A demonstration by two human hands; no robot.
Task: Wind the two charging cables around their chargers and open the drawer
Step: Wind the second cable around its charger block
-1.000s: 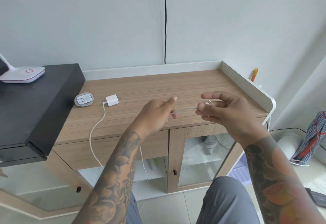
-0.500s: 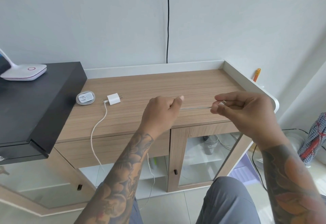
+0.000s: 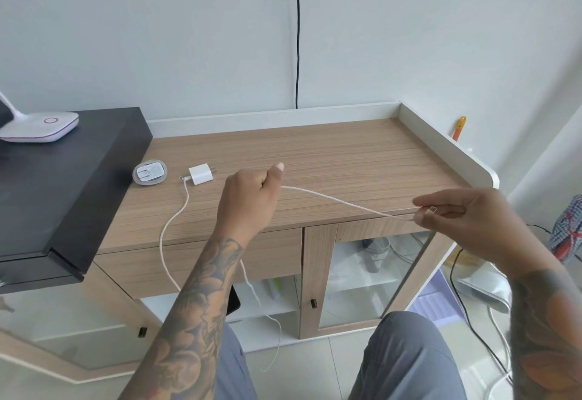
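A white charger (image 3: 201,174) lies on the wooden cabinet top (image 3: 346,154), its white cable (image 3: 340,200) plugged in at its left side. The cable drops over the front edge, loops below and comes up through my left hand (image 3: 248,198), which grips it in a fist. From there it runs taut to my right hand (image 3: 466,220), which pinches the plug end. A second charger (image 3: 150,172), with its cable wound round it, rests left of the first. The drawer (image 3: 201,261) under the top is closed.
A black cabinet (image 3: 63,185) with a white lamp base (image 3: 41,126) stands at left. Glass doors (image 3: 365,273) are below the wooden top, and a raised white rim (image 3: 447,150) borders its back and right. A black cord (image 3: 297,34) hangs down the wall. My knees are at the bottom.
My hands have drawn apart: the right hand moved right and down with the plug end, and a longer stretch of cable now spans between them. The left hand stayed nearly in place.
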